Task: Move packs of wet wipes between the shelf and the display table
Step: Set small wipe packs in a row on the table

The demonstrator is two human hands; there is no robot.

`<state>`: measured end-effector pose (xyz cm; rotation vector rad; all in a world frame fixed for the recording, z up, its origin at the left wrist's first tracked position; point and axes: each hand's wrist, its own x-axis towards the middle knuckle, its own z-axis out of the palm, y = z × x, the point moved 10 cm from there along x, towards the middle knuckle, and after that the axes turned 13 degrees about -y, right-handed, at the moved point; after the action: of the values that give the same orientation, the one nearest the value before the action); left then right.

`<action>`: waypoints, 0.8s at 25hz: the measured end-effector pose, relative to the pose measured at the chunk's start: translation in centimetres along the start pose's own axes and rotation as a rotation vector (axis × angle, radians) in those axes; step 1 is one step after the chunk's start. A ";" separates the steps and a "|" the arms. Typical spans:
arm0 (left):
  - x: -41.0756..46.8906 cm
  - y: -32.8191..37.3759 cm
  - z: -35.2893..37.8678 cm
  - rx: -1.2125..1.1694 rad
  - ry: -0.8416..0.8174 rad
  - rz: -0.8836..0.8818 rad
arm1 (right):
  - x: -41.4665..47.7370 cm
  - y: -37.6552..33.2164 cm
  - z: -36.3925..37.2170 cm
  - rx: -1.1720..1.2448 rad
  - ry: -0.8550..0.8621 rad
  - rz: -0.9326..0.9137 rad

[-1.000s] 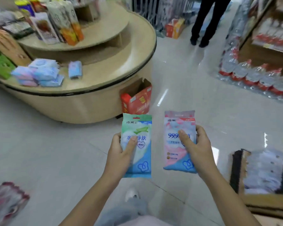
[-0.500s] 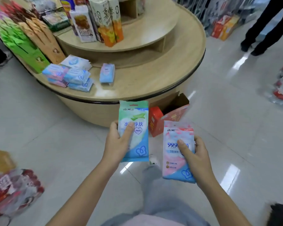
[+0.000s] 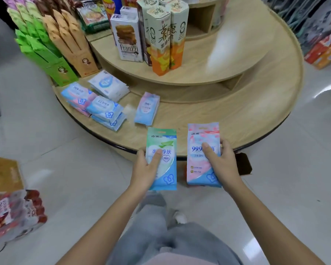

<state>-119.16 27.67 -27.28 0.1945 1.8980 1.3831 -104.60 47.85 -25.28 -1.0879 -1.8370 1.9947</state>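
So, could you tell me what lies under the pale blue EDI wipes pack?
A blue-and-white plastic wipes pack pokes out below, on the round wooden table; anything deeper is covered.

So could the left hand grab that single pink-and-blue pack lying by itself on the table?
Probably not yet: the left hand grips the green pack. Nothing stands between it and the lone pack on the table, so once emptied it likely could.

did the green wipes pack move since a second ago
Yes. The green pack in the left hand came forward to the display table: its top now overlaps the rim; earlier it was over floor.
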 end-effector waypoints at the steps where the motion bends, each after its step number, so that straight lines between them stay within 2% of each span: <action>1: 2.7 0.4 -0.3 0.014 -0.009 0.000 | 2.3 0.3 0.7 0.003 -0.006 0.014; 9: 21.1 3.2 0.9 0.141 -0.110 -0.012 | 16.4 3.2 2.1 0.016 0.114 0.134; 14: 28.3 1.0 4.0 0.270 -0.138 -0.074 | 23.7 5.9 0.8 -0.032 0.120 0.193; 20: 30.9 -0.4 4.9 0.400 -0.007 -0.121 | 29.2 8.1 -0.6 -0.124 0.081 0.192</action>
<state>-137.29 47.51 -43.25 0.2738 2.1282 0.9119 -122.18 64.60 -43.42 -1.4085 -1.8997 1.9249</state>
